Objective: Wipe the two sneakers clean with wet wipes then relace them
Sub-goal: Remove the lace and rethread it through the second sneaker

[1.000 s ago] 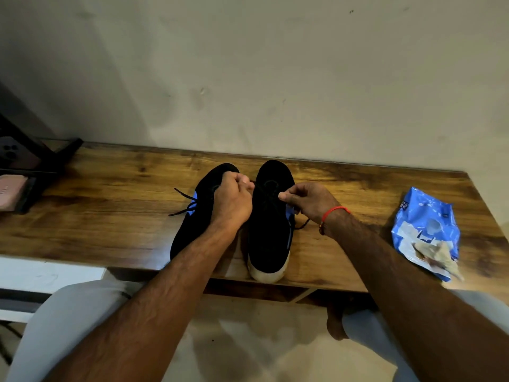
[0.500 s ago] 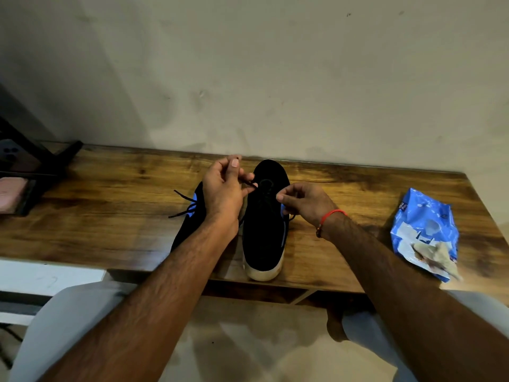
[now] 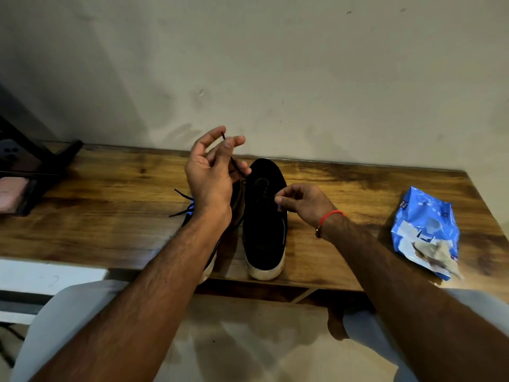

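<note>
Left hand grip: the left hand [image 3: 209, 175] is raised above the shoes, palm toward the camera, thumb and fingers pinching the black lace [image 3: 234, 161] near its tip.
Lace path: it runs down from the pinch to the front of the right shoe [image 3: 264, 216].
Right hand grip: the right hand [image 3: 303, 202] has its fingers curled with thumb and forefinger pressed together at the shoe's right side; whether they pinch a lace end cannot be told.
Wrist: a red thread band [image 3: 330, 216] circles the right wrist.
Right shoe: black with a white sole, upright on the wooden table [image 3: 110, 216], heel at the near edge.
Left shoe: the left shoe [image 3: 192, 216] stands just beside it, mostly hidden by the left forearm, loose lace ends showing on its left.
Wipes: a blue wipes pack [image 3: 424, 230] lies well apart at the table's right end, a used wipe [image 3: 432, 252] on it.
</note>
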A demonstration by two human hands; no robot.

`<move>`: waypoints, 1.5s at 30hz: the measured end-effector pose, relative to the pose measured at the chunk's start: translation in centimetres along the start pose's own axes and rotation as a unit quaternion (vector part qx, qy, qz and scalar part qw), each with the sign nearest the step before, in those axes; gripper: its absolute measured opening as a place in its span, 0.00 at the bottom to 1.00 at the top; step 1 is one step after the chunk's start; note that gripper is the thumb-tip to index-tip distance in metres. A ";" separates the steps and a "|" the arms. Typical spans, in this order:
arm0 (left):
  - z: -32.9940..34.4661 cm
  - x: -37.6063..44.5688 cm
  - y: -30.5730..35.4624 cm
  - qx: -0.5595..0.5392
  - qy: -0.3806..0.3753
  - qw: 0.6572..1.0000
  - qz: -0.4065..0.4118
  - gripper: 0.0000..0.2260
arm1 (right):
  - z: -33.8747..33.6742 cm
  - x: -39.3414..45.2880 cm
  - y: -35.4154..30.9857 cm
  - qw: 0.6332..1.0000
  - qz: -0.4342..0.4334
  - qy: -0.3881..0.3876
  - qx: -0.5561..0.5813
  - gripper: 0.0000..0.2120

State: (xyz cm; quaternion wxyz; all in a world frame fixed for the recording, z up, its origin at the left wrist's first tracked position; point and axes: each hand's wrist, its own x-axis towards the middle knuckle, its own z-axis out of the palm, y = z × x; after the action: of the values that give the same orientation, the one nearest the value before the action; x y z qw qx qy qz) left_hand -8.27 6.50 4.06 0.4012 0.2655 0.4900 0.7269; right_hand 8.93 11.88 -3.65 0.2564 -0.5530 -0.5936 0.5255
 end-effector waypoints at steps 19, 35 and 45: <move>-0.8 0.1 3.3 -0.039 0.033 0.998 0.032 0.04 | 0.9 0.2 -0.9 0.997 -0.077 0.001 -0.025 0.04; -3.0 -0.2 -2.4 0.462 -0.128 0.874 -0.082 0.02 | 0.4 0.3 -0.8 0.988 -0.104 -0.055 -0.103 0.08; -2.8 0.1 -3.8 0.562 -0.147 0.813 0.026 0.03 | 0.3 -0.2 -1.2 0.993 -0.064 -0.055 -0.079 0.06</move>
State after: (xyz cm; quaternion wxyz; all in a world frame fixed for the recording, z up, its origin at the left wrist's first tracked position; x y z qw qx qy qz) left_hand -9.23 5.92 -0.55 0.2303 0.5608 0.7416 0.2871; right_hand 8.26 11.75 -2.61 0.2120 -0.5027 -0.6803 0.4894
